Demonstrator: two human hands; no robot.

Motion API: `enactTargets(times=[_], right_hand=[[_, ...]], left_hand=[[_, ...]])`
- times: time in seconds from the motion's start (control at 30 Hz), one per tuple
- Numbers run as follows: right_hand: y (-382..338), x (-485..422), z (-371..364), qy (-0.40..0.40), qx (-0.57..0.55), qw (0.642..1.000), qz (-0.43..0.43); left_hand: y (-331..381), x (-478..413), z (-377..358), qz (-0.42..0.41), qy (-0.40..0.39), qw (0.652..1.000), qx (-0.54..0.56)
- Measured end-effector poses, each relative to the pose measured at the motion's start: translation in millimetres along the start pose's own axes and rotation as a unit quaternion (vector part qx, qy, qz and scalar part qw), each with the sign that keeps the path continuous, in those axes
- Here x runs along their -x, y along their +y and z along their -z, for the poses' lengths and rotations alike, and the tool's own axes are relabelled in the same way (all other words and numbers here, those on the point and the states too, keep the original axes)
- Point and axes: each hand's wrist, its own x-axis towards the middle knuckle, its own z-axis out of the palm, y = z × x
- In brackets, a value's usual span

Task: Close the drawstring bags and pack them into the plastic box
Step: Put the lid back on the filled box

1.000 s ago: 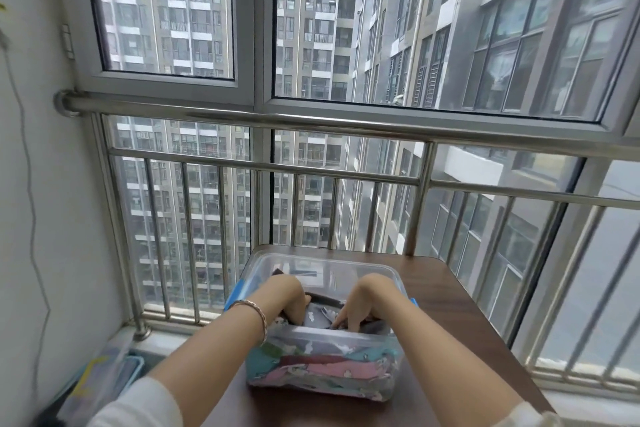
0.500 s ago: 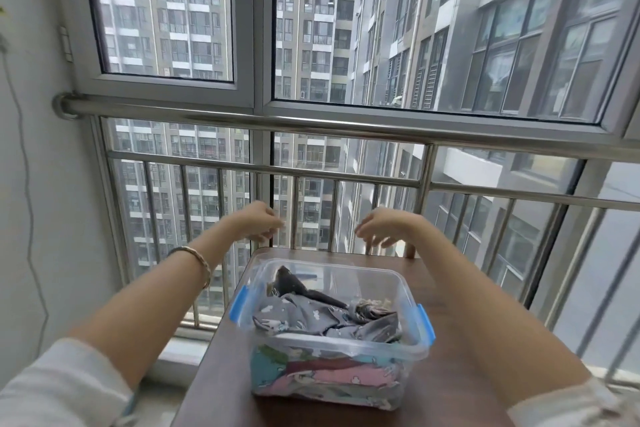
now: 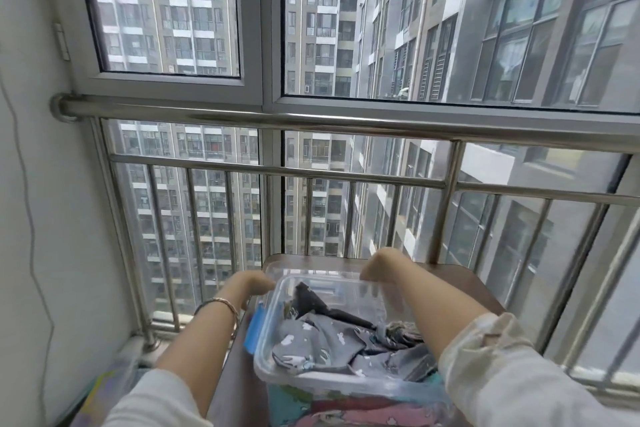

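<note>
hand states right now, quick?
Left hand: curled at far-left corner of the plastic box, grip cannot be told.
Right hand: curled over its far rim, grip cannot be told.

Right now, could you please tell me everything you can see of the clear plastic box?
The plastic box is clear and rectangular with rounded corners. It is open on top and has a blue latch on its left side. It stands upright on the brown table by the railing, stuffed with fabric bags, a grey patterned bag on top. The left hand and right hand are at its far corners; whether they grip it is unclear.
</note>
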Motion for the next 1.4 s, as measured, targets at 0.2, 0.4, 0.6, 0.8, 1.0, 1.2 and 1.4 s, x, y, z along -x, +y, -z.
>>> enactTargets(times=[0.2, 0.4, 0.6, 0.8, 1.0, 1.2, 1.4], right_hand=[[-11, -9, -5, -0.009, -0.001, 1.0, -0.009], [-14, 1, -7, -0.022, -0.027, 0.999, -0.014], [0, -4, 4, 0.123, -0.139, 0.981, 0.049], [41, 6, 33, 0.297, -0.389, 0.86, 0.141], [100, 61, 27, 0.434, -0.508, 0.684, 0.293], [131, 108, -15, 0.512, -0.549, 0.547, 0.371], [146, 111, -41, 0.478, -0.485, 0.64, 0.357]], left_hand=[[-10, -21, -1, -0.013, -0.067, 0.997, 0.041], [-20, -28, 0, -0.034, -0.053, 0.991, 0.12], [12, 4, 5, -0.085, 0.117, 0.968, 0.207], [70, 82, 24, -0.234, 0.313, 0.879, 0.272], [98, 168, 23, -0.43, 0.346, 0.752, 0.36], [116, 221, 0, -0.477, 0.36, 0.737, 0.317], [88, 220, -16, -0.426, 0.292, 0.804, 0.294]])
